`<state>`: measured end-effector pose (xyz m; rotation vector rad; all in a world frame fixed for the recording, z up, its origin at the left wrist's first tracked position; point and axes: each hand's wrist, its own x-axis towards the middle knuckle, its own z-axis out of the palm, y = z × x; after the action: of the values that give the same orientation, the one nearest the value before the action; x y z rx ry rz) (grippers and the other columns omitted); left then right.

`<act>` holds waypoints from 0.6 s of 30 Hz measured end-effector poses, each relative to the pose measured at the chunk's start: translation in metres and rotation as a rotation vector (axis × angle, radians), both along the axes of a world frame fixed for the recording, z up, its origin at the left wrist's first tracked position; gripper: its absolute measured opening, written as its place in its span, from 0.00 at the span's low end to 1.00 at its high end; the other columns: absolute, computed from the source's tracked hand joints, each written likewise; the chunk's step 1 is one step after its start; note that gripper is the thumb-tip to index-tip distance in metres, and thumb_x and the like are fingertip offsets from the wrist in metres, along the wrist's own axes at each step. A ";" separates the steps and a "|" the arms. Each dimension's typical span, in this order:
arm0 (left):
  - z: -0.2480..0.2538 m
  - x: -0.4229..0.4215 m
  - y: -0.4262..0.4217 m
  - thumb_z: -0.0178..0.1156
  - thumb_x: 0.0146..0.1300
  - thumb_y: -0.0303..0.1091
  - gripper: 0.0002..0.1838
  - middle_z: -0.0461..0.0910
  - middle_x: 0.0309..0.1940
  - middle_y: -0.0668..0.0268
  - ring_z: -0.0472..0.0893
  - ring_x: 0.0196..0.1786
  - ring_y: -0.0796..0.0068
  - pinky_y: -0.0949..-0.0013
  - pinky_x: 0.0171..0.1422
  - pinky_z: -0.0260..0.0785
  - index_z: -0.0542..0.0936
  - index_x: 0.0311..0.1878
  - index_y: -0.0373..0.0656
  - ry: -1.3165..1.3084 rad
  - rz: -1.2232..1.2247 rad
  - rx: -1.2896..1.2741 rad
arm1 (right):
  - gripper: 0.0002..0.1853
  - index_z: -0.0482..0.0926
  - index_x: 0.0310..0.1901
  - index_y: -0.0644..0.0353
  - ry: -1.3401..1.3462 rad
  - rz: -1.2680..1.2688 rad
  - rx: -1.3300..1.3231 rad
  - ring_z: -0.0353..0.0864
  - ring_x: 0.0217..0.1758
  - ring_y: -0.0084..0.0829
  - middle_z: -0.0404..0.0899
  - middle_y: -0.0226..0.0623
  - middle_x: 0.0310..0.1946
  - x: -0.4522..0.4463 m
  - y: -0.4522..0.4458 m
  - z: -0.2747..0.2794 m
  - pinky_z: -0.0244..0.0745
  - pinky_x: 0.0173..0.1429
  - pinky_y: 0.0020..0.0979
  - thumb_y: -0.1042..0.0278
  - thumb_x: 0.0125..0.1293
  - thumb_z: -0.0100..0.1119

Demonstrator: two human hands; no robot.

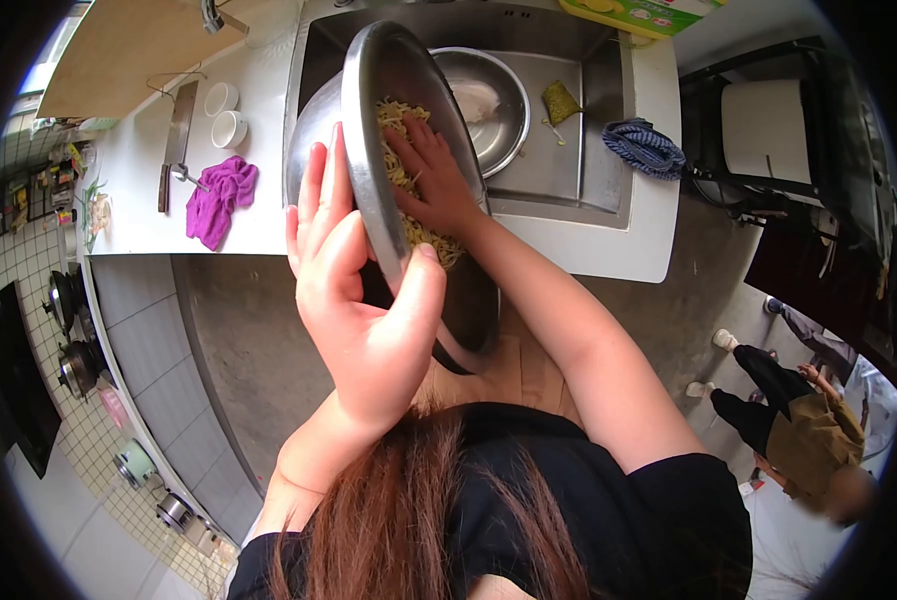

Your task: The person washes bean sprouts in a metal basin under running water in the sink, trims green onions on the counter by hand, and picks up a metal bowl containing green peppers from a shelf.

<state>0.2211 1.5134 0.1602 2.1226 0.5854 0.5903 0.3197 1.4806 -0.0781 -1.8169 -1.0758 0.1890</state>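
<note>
So the sprouts [396, 112] are a pale yellow, stringy tangle inside a big bowl [360, 140], smooth shiny metal, round, tipped way up on its side at the sink's front left corner. Left hand [353, 300] is clamped on that bowl, thumb over the rim, fingers along the outside. Right hand [430, 180] is in there, palm on the sprouts, fingers spread a bit.

Behind it, a second bowl [513, 100], also metal, sits in the boxy steel sink [560, 175] near a yellow-green lump [560, 102]. Counter [580, 250] is glossy white: striped blue cloth [643, 148] bunched on the right, crumpled purple cloth [221, 203] on the left by two white cups [230, 130] and a flat-bladed knife [179, 135]. Grey floor [258, 370], someone in a brown top [818, 445] off right
</note>
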 end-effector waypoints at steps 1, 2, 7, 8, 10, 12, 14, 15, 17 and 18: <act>-0.002 -0.002 0.003 0.60 0.47 0.25 0.08 0.66 0.67 0.47 0.58 0.75 0.52 0.51 0.75 0.41 0.77 0.32 0.34 -0.012 0.010 -0.030 | 0.39 0.56 0.72 0.48 -0.004 0.006 -0.013 0.49 0.75 0.56 0.49 0.51 0.73 0.000 0.000 0.000 0.42 0.75 0.55 0.45 0.62 0.55; -0.004 -0.005 0.006 0.60 0.48 0.25 0.10 0.66 0.67 0.47 0.58 0.75 0.52 0.53 0.75 0.43 0.77 0.34 0.32 -0.024 0.019 -0.060 | 0.39 0.56 0.72 0.48 -0.009 0.011 -0.025 0.49 0.75 0.55 0.49 0.50 0.74 0.000 0.001 -0.001 0.42 0.75 0.55 0.45 0.62 0.55; -0.021 -0.025 0.035 0.56 0.52 0.22 0.13 0.77 0.53 0.57 0.73 0.57 0.68 0.70 0.62 0.61 0.78 0.42 0.28 -0.108 0.254 -0.558 | 0.39 0.57 0.72 0.45 -0.049 0.058 -0.216 0.46 0.77 0.51 0.49 0.46 0.74 -0.001 0.000 -0.005 0.39 0.77 0.51 0.42 0.62 0.54; -0.026 -0.031 0.043 0.55 0.52 0.21 0.13 0.79 0.46 0.62 0.76 0.48 0.74 0.74 0.56 0.65 0.78 0.43 0.29 -0.149 0.306 -0.697 | 0.39 0.57 0.72 0.45 -0.072 0.070 -0.257 0.46 0.77 0.50 0.49 0.46 0.74 0.001 0.001 -0.005 0.38 0.77 0.51 0.42 0.62 0.54; -0.037 -0.043 0.059 0.54 0.52 0.25 0.20 0.80 0.38 0.63 0.78 0.36 0.76 0.76 0.46 0.71 0.77 0.50 0.30 -0.215 0.327 -0.689 | 0.38 0.58 0.72 0.45 -0.131 0.098 -0.320 0.45 0.77 0.50 0.48 0.46 0.75 -0.001 0.003 -0.002 0.36 0.78 0.52 0.39 0.62 0.51; -0.050 -0.065 0.076 0.53 0.52 0.26 0.20 0.80 0.37 0.61 0.79 0.36 0.74 0.74 0.45 0.73 0.77 0.49 0.31 -0.235 0.345 -0.751 | 0.38 0.59 0.71 0.44 -0.223 0.140 -0.415 0.45 0.78 0.50 0.48 0.46 0.75 -0.005 0.004 0.010 0.34 0.78 0.53 0.38 0.62 0.50; -0.066 -0.087 0.096 0.52 0.51 0.27 0.20 0.80 0.37 0.60 0.79 0.37 0.73 0.73 0.44 0.73 0.75 0.49 0.31 -0.244 0.365 -0.792 | 0.37 0.59 0.71 0.42 -0.227 0.209 -0.424 0.49 0.77 0.48 0.52 0.46 0.73 -0.012 0.002 0.032 0.34 0.78 0.54 0.38 0.63 0.50; -0.079 -0.101 0.107 0.52 0.51 0.27 0.20 0.80 0.37 0.60 0.79 0.37 0.73 0.73 0.44 0.73 0.75 0.49 0.31 -0.254 0.368 -0.818 | 0.35 0.61 0.70 0.42 -0.231 0.226 -0.367 0.52 0.76 0.48 0.54 0.47 0.72 -0.016 -0.001 0.040 0.34 0.77 0.54 0.38 0.63 0.50; -0.095 -0.124 0.121 0.51 0.52 0.24 0.18 0.80 0.37 0.62 0.79 0.37 0.75 0.73 0.45 0.73 0.76 0.48 0.32 -0.289 0.356 -0.910 | 0.31 0.68 0.66 0.49 -0.286 0.243 -0.230 0.66 0.69 0.45 0.64 0.49 0.67 -0.015 -0.013 0.067 0.50 0.75 0.49 0.47 0.64 0.55; -0.105 -0.137 0.129 0.50 0.52 0.24 0.18 0.80 0.36 0.62 0.79 0.37 0.75 0.73 0.45 0.73 0.76 0.48 0.32 -0.287 0.369 -0.939 | 0.30 0.70 0.64 0.52 -0.206 0.140 -0.211 0.69 0.66 0.45 0.67 0.48 0.65 -0.008 -0.021 0.069 0.56 0.72 0.46 0.49 0.62 0.58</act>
<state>0.0843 1.6423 0.0551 1.0380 0.8786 0.6350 0.3114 1.4597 -0.0093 -1.9815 -1.3737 0.2087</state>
